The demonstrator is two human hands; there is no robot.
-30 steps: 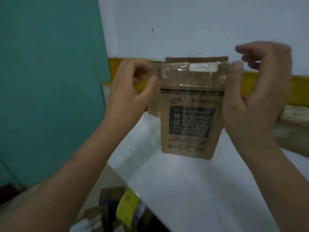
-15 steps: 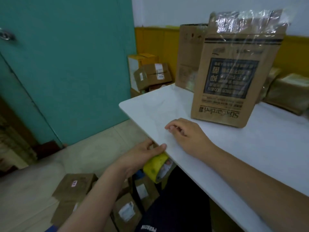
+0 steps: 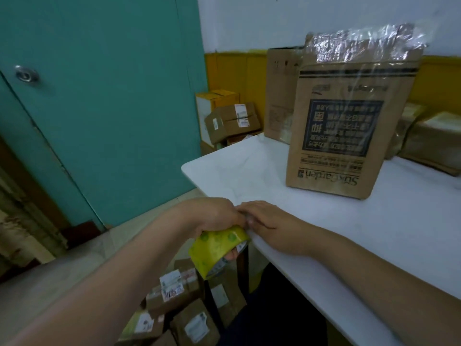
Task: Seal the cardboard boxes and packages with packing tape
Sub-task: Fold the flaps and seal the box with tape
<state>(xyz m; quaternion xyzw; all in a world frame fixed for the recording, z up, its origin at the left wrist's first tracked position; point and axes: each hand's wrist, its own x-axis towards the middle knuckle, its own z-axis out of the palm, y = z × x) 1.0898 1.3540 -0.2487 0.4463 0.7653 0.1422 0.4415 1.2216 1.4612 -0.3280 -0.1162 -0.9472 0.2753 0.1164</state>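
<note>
Yellow tape roll [image 3: 216, 248] clasped in left hand [image 3: 213, 216], hanging just below bench [image 3: 379, 236] edge. Right hand [image 3: 270, 221] palm-down on bench, fingers [image 3: 250, 210] relaxed, tips against left hand. Taped cardboard package [image 3: 349, 136] upright farther back, well apart.

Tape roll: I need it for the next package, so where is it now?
In the head view, lower centre: the yellow tape roll is held in the left hand just off the white table's edge, beside the right hand.
</note>
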